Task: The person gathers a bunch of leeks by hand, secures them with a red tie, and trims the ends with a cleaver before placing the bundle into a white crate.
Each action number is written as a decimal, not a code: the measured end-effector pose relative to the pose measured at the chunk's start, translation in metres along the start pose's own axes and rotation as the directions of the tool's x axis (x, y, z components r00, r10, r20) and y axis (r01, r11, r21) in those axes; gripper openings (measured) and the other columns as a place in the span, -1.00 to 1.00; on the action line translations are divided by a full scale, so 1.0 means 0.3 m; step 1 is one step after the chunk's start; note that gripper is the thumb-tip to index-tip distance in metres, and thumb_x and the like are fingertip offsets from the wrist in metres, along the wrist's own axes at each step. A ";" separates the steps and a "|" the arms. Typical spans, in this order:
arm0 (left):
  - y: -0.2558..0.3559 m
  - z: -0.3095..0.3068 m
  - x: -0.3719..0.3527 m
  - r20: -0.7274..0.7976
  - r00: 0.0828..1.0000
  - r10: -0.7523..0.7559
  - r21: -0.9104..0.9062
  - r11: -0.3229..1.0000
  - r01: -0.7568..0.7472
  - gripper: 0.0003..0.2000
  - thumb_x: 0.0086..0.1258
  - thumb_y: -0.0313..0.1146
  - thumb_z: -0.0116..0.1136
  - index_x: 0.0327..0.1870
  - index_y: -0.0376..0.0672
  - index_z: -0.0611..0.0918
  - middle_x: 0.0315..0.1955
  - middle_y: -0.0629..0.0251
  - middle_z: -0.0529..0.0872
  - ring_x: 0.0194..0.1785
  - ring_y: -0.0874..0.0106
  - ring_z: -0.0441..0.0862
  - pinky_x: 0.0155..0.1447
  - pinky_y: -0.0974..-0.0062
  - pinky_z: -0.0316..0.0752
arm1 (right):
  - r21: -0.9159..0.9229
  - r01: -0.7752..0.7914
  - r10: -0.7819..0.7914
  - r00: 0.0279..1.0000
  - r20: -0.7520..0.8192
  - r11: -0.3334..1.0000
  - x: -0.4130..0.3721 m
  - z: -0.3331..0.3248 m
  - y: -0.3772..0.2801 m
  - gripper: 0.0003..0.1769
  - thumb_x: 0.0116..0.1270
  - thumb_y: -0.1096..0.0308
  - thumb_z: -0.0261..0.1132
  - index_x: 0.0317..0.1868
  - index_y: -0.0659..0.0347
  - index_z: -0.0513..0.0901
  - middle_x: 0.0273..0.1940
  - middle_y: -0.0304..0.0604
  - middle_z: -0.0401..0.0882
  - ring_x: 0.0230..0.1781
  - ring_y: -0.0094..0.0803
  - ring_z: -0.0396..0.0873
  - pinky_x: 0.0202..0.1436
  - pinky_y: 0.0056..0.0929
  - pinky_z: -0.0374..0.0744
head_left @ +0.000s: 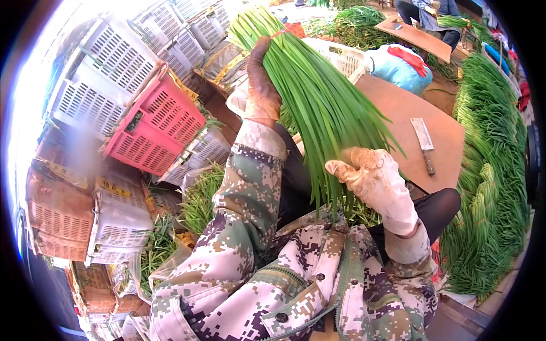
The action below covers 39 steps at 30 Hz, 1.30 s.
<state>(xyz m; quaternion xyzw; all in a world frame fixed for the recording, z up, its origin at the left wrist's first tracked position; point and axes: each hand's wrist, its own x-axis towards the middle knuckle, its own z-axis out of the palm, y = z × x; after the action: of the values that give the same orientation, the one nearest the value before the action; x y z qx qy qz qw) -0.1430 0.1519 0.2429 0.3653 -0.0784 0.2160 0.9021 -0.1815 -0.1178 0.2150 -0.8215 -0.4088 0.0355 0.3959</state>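
Note:
A long bundle of green chives [318, 96] slants across the middle, its pale cut ends up and its leaf tips hanging down to the right. A red band [278, 34] circles it near the pale ends. My left hand [261, 88], in a dirt-darkened glove, is wrapped round the bundle just below that band. My right hand [375, 179], in a stained pale glove, is at the leaf tips, its thumb out and its fingers loosely bent. Some leaves pass behind it, and I cannot make out anything held in it.
A cleaver [424, 145] lies on a brown board [398, 105] to the right. Bundled chives [489, 187] are heaped along the far right. White crates [108, 68] and a pink crate [156, 125] are stacked at left. Another person [435, 17] sits at the upper right.

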 end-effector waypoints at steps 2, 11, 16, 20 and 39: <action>-0.007 -0.001 0.008 -0.001 1.000 0.013 0.014 1.000 -0.013 -0.57 0.32 -0.08 0.15 0.02 -0.27 0.59 -0.14 0.13 0.70 -0.14 0.23 0.69 0.00 0.26 0.65 | 0.200 -0.131 0.121 0.991 0.059 0.971 0.034 0.041 0.037 -0.52 0.24 0.08 0.37 -0.11 0.39 0.65 -0.48 -0.08 0.65 -0.51 -0.36 0.57 -0.36 -0.39 0.53; -0.051 0.030 -0.008 -0.017 0.999 -0.028 -0.004 1.000 0.027 -0.68 0.30 -0.25 0.21 -0.08 -0.34 0.63 -0.29 0.15 0.73 -0.31 0.31 0.71 -0.19 0.39 0.67 | 0.636 -0.269 0.263 0.959 0.106 0.724 0.133 0.050 0.010 -0.75 0.39 0.24 0.23 -0.29 0.29 0.64 -0.57 -0.32 0.55 -0.62 -0.62 0.41 -0.48 -0.58 0.40; -0.070 0.027 -0.019 -0.035 0.999 -0.003 0.029 1.000 0.005 -0.69 0.29 -0.29 0.22 -0.06 -0.33 0.61 -0.27 0.15 0.72 -0.30 0.32 0.71 -0.19 0.39 0.68 | 0.729 -0.313 0.295 0.942 0.158 0.609 0.146 0.063 0.033 -0.83 0.37 0.33 0.23 -0.32 0.25 0.62 -0.58 -0.32 0.54 -0.63 -0.60 0.42 -0.49 -0.56 0.41; -0.078 -0.018 -0.018 -0.024 1.000 0.016 0.073 0.997 -0.015 -0.67 0.29 -0.24 0.22 -0.06 -0.31 0.60 -0.23 0.13 0.71 -0.24 0.29 0.71 -0.11 0.33 0.67 | 0.026 0.321 -0.288 0.882 -0.372 0.947 0.121 0.108 0.093 -0.95 0.23 0.44 0.31 -0.29 0.19 0.62 -0.50 -0.18 0.58 -0.60 -0.37 0.53 -0.47 -0.42 0.51; 0.054 -0.316 0.001 -0.060 0.942 0.329 -0.196 0.922 -0.334 -0.47 0.36 0.00 0.05 0.15 -0.27 0.50 -0.05 0.15 0.63 0.02 0.23 0.59 0.22 0.23 0.50 | -0.320 -0.014 -0.088 0.949 -0.303 0.947 -0.351 -0.115 0.375 -0.86 0.21 0.55 0.28 -0.19 0.26 0.64 -0.30 -0.10 0.57 -0.32 -0.27 0.57 -0.23 -0.37 0.53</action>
<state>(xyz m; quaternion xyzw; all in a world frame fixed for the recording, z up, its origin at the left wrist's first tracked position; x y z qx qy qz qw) -0.1516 0.2282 0.1848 0.2497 -0.1493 0.3610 0.8860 -0.1659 -0.2524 0.1341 -0.8618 -0.3564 -0.1691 0.3189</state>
